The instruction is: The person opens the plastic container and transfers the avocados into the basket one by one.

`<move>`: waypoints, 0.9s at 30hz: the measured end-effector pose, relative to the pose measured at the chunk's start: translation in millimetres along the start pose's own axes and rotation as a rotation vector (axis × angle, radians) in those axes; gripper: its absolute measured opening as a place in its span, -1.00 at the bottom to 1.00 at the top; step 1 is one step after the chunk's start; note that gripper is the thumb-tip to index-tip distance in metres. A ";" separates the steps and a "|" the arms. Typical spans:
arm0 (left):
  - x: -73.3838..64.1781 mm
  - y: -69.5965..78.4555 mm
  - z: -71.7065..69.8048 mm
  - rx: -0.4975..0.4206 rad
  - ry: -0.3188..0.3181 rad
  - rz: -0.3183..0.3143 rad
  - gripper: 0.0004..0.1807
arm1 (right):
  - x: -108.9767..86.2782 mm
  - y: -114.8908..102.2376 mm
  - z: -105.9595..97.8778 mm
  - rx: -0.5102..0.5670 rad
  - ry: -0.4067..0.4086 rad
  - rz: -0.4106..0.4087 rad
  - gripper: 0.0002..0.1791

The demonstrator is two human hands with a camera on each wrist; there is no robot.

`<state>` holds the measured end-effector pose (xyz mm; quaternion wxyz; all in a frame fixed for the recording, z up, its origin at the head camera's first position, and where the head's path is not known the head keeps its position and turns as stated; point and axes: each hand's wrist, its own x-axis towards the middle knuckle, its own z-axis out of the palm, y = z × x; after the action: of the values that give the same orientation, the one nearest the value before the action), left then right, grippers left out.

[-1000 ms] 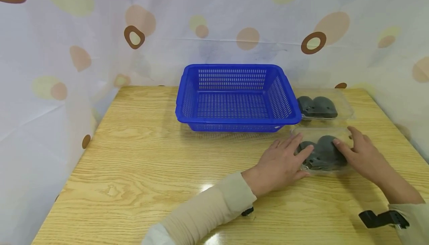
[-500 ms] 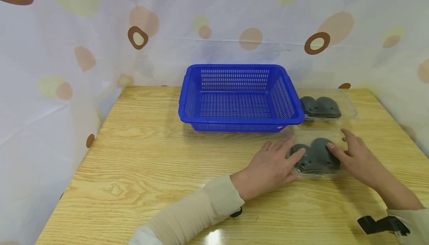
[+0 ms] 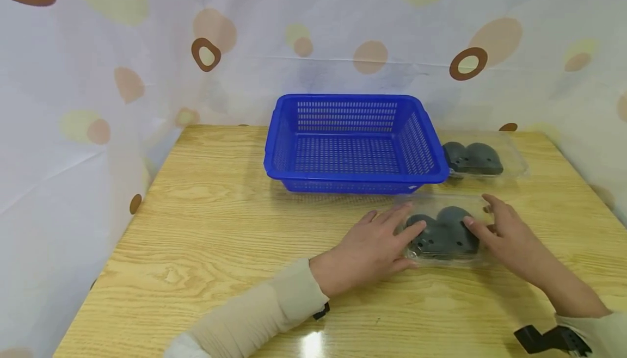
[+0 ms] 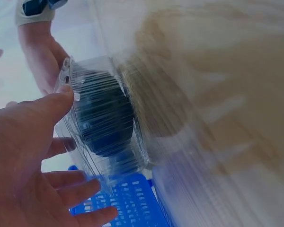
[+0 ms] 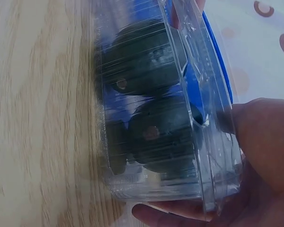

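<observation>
A clear plastic clamshell box [image 3: 443, 263] with dark green rounded fruits [image 3: 455, 233] inside stands in front of the basket. My left hand [image 3: 372, 246] holds its left end, thumb on the top and fingers along the side. In the left wrist view, the left thumb [image 4: 61, 101] lies at the lid's edge, with the other fingers spread below. At the other end, my right hand [image 3: 514, 244] grips the box, thumb over the lid. In the right wrist view, two round fruits [image 5: 165, 135] with small stem scars show through the plastic.
A blue slotted basket [image 3: 357, 177] sits at the back of the wooden table [image 3: 206, 222], with nothing inside. To its right lies a second clear box [image 3: 514, 165] with similar dark fruits [image 3: 482, 158]. A patterned cloth [image 3: 328, 75] hangs behind and beside the table.
Both hands have slid the front box leftwards and slightly nearer, from below the second box to in front of the basket's right corner. The view has shifted slightly.
</observation>
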<state>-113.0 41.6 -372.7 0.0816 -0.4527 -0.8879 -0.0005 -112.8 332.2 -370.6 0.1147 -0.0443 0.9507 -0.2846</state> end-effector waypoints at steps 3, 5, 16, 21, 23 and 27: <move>-6.5 -5.9 -1.7 -0.044 -0.032 -0.011 -0.22 | 0.0 -6.6 5.6 -0.007 0.010 -0.018 -0.11; -11.6 -9.7 -2.1 -0.065 -0.049 -0.016 -0.22 | -0.8 -12.1 9.7 -0.011 0.017 -0.030 -0.11; -45.1 -22.7 -4.3 -0.058 0.039 -0.007 -0.24 | -3.6 -42.2 28.8 -0.029 0.014 -0.070 -0.10; -56.3 -31.7 -8.9 -0.115 -0.005 -0.030 -0.22 | -4.0 -52.7 35.0 -0.025 0.012 -0.087 -0.10; -60.7 -36.3 -10.8 -0.131 -0.004 -0.027 -0.21 | -4.1 -56.7 37.8 -0.024 0.014 -0.096 -0.09; -69.3 -44.9 -12.4 -0.165 -0.004 -0.035 -0.21 | -3.2 -66.4 43.4 -0.029 0.018 -0.107 -0.08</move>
<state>-107.3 -41.5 -367.2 0.0421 -0.4422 -0.8929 -0.0741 -97.9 254.2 -368.6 0.0898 -0.0943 0.9521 -0.2768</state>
